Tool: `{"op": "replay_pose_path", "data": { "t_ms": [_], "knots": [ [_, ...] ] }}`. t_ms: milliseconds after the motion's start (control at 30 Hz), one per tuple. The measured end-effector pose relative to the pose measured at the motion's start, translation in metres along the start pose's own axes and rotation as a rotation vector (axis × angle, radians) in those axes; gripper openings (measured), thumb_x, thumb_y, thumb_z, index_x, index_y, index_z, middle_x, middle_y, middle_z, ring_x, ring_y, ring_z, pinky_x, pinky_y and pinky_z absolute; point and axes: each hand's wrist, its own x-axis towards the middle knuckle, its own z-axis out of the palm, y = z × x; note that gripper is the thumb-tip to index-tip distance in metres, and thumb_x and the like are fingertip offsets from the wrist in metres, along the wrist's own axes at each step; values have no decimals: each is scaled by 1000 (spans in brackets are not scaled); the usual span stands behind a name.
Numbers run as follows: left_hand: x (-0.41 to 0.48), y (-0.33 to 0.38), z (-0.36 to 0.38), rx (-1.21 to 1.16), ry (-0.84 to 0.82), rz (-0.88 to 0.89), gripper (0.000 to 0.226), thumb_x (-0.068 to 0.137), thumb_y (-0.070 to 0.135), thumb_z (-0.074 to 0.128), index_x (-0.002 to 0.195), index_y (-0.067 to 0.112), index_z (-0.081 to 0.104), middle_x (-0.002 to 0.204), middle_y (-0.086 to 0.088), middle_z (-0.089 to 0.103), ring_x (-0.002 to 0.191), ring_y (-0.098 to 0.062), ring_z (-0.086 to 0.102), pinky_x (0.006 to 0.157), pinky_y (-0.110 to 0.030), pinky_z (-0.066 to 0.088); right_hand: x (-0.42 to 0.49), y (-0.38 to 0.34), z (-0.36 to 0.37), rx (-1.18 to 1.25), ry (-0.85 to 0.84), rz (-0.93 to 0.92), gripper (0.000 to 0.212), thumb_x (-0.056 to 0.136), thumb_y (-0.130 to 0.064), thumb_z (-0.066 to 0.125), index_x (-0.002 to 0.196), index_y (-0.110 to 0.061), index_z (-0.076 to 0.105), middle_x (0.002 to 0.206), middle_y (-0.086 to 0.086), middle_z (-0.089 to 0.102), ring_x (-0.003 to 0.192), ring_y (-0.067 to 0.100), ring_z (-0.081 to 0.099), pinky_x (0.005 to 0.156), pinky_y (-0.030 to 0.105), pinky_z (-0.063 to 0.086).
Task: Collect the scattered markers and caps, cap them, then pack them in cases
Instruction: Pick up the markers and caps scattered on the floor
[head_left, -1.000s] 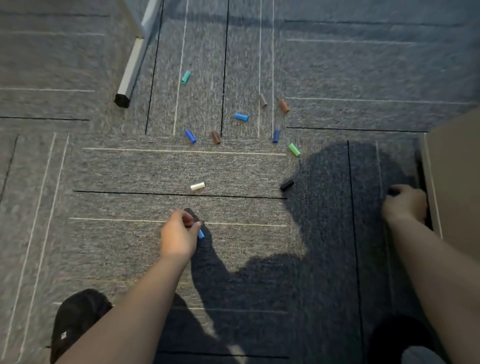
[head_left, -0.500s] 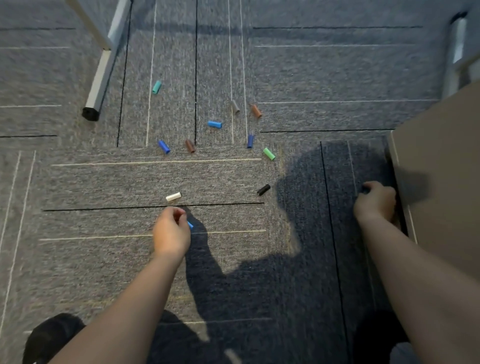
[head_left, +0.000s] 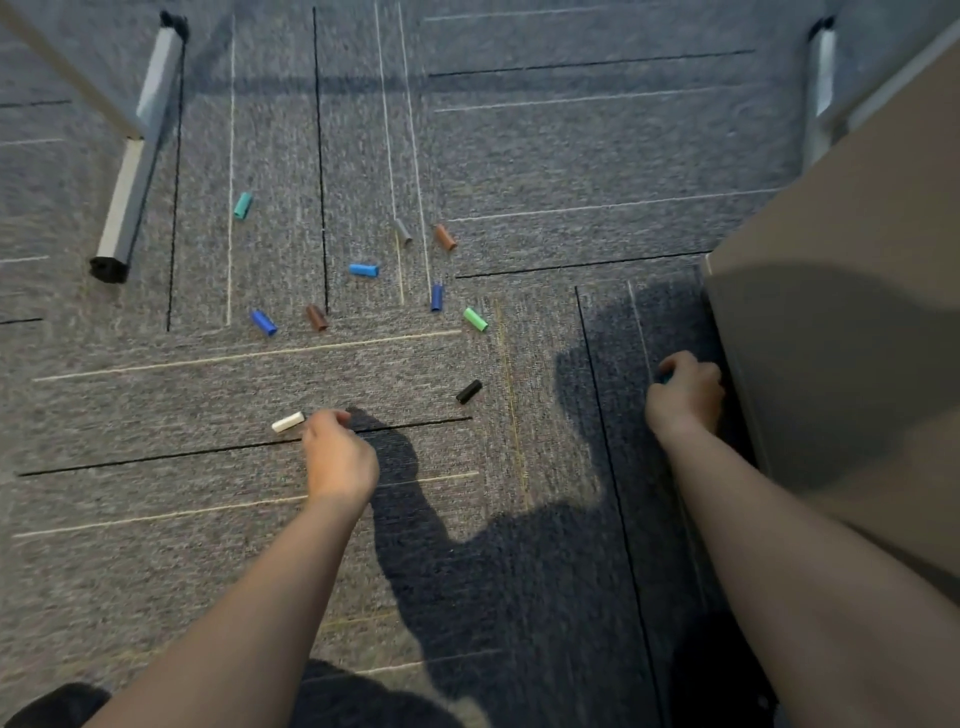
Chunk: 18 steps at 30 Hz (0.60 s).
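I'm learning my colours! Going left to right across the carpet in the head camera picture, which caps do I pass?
teal cap → left dark blue cap → dark brown cap → light blue cap → grey cap

Medium-bright indoor light. Shadows fall fwd & right, so the source is behind-left. Left of the short black cylindrical plastic cap (head_left: 468, 391) the grey striped carpet (head_left: 156, 545) is evenly lit; right of & below the cap a big soft-edged body shadow darkens it. The left hand (head_left: 340, 457) casts a shadow toward the cap. The right hand (head_left: 684, 389), right of the cap, sits in shade, so the small bluish thing (head_left: 664, 375) it grips barely reads. Slight softness overall. Far above-left of the cap the grey metal table leg (head_left: 124, 208) leans w/ wide-angle bend.
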Motion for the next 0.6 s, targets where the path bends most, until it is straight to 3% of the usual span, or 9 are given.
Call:
{"op": "replay_pose_path", "data": {
  "t_ms": [100, 200, 333, 400, 467, 600],
  "knots": [
    [-3, 8, 3, 57, -34, 65, 33, 97, 17, 47, 129, 10, 43, 136, -13, 38, 88, -17, 48, 79, -34, 42, -3, -4, 2, -4, -8, -34, 13, 91, -9, 55, 104, -10, 56, 121, 18, 46, 108, 38, 49, 89, 40, 42],
    [-4, 15, 7, 98, -76, 105, 39, 92, 31, 58, 126, 21, 43, 136, -10, 36, 97, -20, 49, 84, -39, 46, -8, -11, 5, 30, -31, -88, 8, 90, -12, 56, 97, -10, 54, 115, 17, 49, 101, 36, 51, 82, 36, 40],
    [-4, 27, 16, 88, -111, 185, 37, 89, 33, 61, 122, 21, 47, 131, -7, 40, 96, -14, 44, 85, -32, 42, -15, -27, 13, 79, -66, -156, 6, 91, -11, 54, 91, -13, 48, 108, 12, 49, 86, 27, 47, 72, 31, 36],
    [-4, 34, 20, 94, -121, 231, 36, 89, 31, 61, 121, 20, 47, 129, -7, 42, 92, -14, 47, 85, -32, 43, -19, -36, 18, 99, -80, -193, 5, 92, -11, 53, 93, -13, 48, 106, 10, 48, 85, 25, 47, 72, 31, 36],
    [0, 37, 21, 104, -107, 230, 36, 91, 28, 59, 123, 17, 46, 128, -8, 42, 85, -13, 50, 76, -29, 42, -22, -48, 23, 130, -109, -216, 5, 93, -12, 52, 96, -12, 47, 104, 7, 46, 86, 24, 47, 71, 31, 37],
    [15, 30, 3, 114, -21, 165, 38, 93, 24, 57, 127, 16, 43, 132, -11, 38, 87, -18, 49, 74, -30, 40, -28, -69, 31, 191, -163, -259, 12, 95, -12, 49, 106, -12, 44, 103, 3, 44, 88, 24, 51, 72, 36, 43]
  ]
}}
